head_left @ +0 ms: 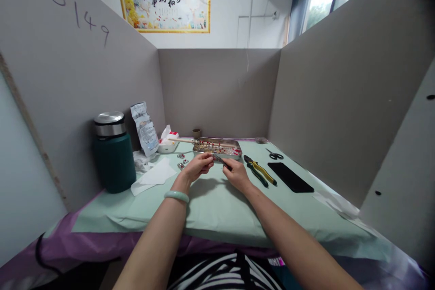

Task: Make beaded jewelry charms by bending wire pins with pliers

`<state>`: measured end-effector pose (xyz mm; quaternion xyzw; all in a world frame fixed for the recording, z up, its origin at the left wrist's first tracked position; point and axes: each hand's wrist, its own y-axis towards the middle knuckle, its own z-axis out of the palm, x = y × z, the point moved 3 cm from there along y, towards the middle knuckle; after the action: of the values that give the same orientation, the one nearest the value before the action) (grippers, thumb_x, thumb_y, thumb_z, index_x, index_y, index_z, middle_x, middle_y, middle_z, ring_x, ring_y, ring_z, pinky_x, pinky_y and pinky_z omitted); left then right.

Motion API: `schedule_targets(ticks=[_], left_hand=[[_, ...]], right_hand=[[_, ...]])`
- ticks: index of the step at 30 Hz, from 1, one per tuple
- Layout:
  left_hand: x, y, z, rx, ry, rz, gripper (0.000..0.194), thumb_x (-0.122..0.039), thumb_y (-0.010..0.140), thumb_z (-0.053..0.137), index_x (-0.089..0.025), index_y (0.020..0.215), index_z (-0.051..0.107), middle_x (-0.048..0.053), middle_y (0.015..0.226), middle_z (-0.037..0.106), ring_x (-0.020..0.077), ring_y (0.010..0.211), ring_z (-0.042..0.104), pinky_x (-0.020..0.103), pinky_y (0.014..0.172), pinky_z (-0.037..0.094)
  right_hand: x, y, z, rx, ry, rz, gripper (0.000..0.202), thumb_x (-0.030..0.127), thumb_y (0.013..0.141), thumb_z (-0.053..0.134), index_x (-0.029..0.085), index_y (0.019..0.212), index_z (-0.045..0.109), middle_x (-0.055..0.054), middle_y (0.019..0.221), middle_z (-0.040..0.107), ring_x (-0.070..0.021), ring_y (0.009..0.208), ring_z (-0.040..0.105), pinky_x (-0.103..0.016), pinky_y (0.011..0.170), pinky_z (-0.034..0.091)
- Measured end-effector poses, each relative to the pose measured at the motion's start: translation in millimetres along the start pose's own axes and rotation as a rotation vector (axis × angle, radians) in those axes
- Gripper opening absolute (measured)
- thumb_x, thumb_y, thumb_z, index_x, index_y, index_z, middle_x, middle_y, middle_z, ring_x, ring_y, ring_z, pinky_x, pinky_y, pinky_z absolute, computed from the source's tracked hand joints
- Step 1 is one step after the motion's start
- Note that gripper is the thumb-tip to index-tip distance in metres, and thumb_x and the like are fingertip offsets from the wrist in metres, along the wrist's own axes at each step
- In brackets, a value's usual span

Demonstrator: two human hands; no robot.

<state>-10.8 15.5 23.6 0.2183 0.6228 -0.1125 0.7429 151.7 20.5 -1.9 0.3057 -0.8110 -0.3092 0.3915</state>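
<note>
Head view: 2 bare hands, 1 slim tool (pixel 222 162), centre of the counter (pixel 217 210).
From the left, 1 teal flask (pixel 115 161), 1 silvery pouch (pixel 145 129), 1 metal tray (pixel 217 139) behind the hands, 1 pair of pliers (pixel 260 172), 1 pair of scissors (pixel 275 155), 1 black slab (pixel 290 177); the left hand (pixel 200 166) has fingers pinched narrow, contents too small to tell, the right hand's (pixel 236 174) fingers grip the dark tool, slanting toward the left; pale green cover, 3 grey panels (pixel 217 95), 1 framed wall picture (pixel 163 5), 1 window (pixel 317 9).
</note>
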Motion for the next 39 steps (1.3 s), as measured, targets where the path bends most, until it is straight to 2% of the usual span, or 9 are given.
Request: schedule_targets(ticks=[6, 16, 20, 28, 31, 34, 36, 39], left_hand=[[0, 1, 0.9, -0.013, 0.027, 0.027, 0.027, -0.033, 0.075, 0.067, -0.013, 0.08, 0.05, -0.003, 0.063, 0.045, 0.0024, 0.045, 0.028, 0.017, 0.042, 0.016], [8, 7, -1.1, -0.121, 0.084, 0.053, 0.029, -0.038, 0.075, 0.065, -0.013, 0.083, 0.053, -0.005, 0.058, 0.041, 0.002, 0.042, 0.024, 0.018, 0.041, 0.012], [10, 9, 1.0, -0.132, 0.014, 0.026, 0.028, -0.037, 0.076, 0.065, -0.014, 0.082, 0.05, -0.007, 0.055, 0.038, 0.0016, 0.039, 0.02, 0.017, 0.039, 0.009], [13, 10, 0.1, -0.114, -0.132, -0.033, 0.024, -0.032, 0.079, 0.063, -0.015, 0.081, 0.046, -0.009, 0.05, 0.034, 0.0022, 0.038, 0.018, 0.017, 0.038, 0.009], [14, 11, 0.0, -0.2, -0.029, -0.02, 0.022, -0.032, 0.079, 0.062, -0.015, 0.082, 0.049, -0.008, 0.051, 0.036, 0.0024, 0.037, 0.02, 0.017, 0.038, 0.01], [16, 15, -0.2, -0.347, 0.174, -0.003, 0.012, -0.028, 0.081, 0.055, -0.016, 0.081, 0.051, -0.008, 0.05, 0.038, 0.0037, 0.037, 0.024, 0.018, 0.039, 0.013], [16, 17, -1.2, -0.467, 0.362, 0.021, 0.009, -0.023, 0.082, 0.05, -0.016, 0.078, 0.053, -0.007, 0.049, 0.041, 0.0053, 0.037, 0.029, 0.02, 0.041, 0.019], [15, 19, -1.9, -0.612, 0.662, 0.062, 0.015, -0.019, 0.082, 0.046, -0.015, 0.074, 0.059, -0.002, 0.053, 0.051, 0.0091, 0.047, 0.044, 0.022, 0.051, 0.032]], right_hand=[[-2, -1, 0, 0.006, -0.005, 0.012, 0.035, 0.015, 0.077, 0.048, 0.021, 0.103, 0.069, -0.004, 0.088, 0.068, -0.0166, 0.078, 0.06, -0.028, 0.075, 0.046], [-4, 1, 2, 0.009, -0.046, 0.051, 0.034, 0.016, 0.076, 0.048, 0.022, 0.102, 0.07, -0.004, 0.086, 0.068, -0.0166, 0.076, 0.059, -0.027, 0.072, 0.044], [2, 0, -1, -0.016, -0.147, 0.047, 0.033, 0.016, 0.077, 0.048, 0.022, 0.1, 0.069, -0.003, 0.083, 0.067, -0.0164, 0.075, 0.058, -0.026, 0.069, 0.042], [12, -1, -1, -0.055, -0.416, -0.065, 0.027, 0.017, 0.081, 0.047, 0.019, 0.098, 0.068, -0.007, 0.079, 0.064, -0.0201, 0.079, 0.055, -0.029, 0.068, 0.037], [11, -1, 0, -0.04, -0.447, -0.051, 0.026, 0.017, 0.081, 0.048, 0.02, 0.097, 0.068, -0.006, 0.079, 0.064, -0.0196, 0.079, 0.055, -0.028, 0.067, 0.036], [12, -2, 2, -0.013, -0.494, 0.002, 0.025, 0.018, 0.081, 0.047, 0.021, 0.097, 0.067, -0.005, 0.082, 0.065, -0.0185, 0.08, 0.055, -0.028, 0.066, 0.035], [13, -2, 6, 0.013, -0.54, 0.057, 0.024, 0.02, 0.082, 0.047, 0.022, 0.097, 0.066, -0.005, 0.085, 0.065, -0.018, 0.082, 0.055, -0.027, 0.067, 0.035], [18, -2, 12, 0.055, -0.597, 0.132, 0.023, 0.021, 0.084, 0.047, 0.021, 0.098, 0.065, -0.005, 0.091, 0.065, -0.018, 0.085, 0.055, -0.027, 0.068, 0.035]])
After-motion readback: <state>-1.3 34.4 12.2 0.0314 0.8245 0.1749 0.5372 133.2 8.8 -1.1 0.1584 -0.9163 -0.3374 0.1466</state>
